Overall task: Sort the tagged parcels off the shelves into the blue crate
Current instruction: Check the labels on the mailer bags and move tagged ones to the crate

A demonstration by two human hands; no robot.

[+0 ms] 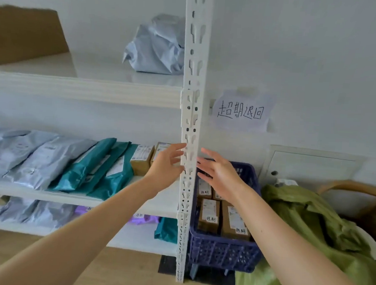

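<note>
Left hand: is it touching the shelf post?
Cannot tell. Head view: the left hand meets the edge of the post, but whether it touches or passes behind is unclear.

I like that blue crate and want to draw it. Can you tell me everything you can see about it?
The blue crate looks like dark blue plastic, with walls full of small holes in a grid. It stands upright and open-topped, right of the white shelf post, which hides its left edge. Inside, brown cardboard boxes stand packed together, with white tags bearing handwriting. A green bag lies close by its right side. The right hand hovers open above it, seemingly not touching.
</note>
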